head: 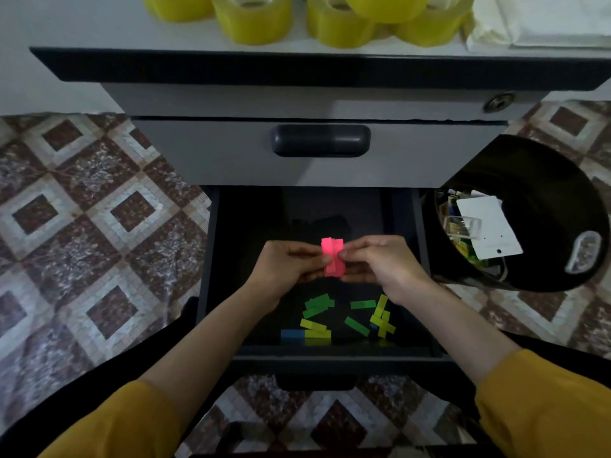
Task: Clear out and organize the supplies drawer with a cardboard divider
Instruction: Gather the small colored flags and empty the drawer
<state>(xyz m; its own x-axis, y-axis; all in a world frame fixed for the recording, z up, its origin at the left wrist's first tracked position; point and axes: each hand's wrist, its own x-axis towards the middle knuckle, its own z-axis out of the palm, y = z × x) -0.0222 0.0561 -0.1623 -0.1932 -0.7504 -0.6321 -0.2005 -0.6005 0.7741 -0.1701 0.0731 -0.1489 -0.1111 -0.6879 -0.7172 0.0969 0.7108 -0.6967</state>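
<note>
- The drawer point(330, 360) stood pulled open beneath a shut one. Paper strips lay on its dark floor near the front wall, and there was a dim shape at the back that we could not make out. No cardboard divider was in view, so we judged the clearing-out was not yet done.
- The black bin point(545, 180) sat just right of the drawer, tipped toward us and holding cards and wrappers. We judged it the place for rubbish, not for usable strips.
- The yellow tape rolls point(254, 19) sat on the cabinet top, well apart from our hands.
- Our left hand point(284, 266) and right hand point(383, 262) met over the middle of the drawer, each pinching one side of the same small stack.
- The pink strips point(333, 257) were held upright between our fingertips, above the drawer floor and slightly fanned. A light, even pinch while squaring the edges would likely keep them from bending or spilling.
- The green strips point(319, 304), yellow strips point(314, 327) and a blue strip point(292, 334) lay crossed near the front wall. Sliding each flat piece against that wall should make it easier to lift, and we would gather them by colour.
</note>
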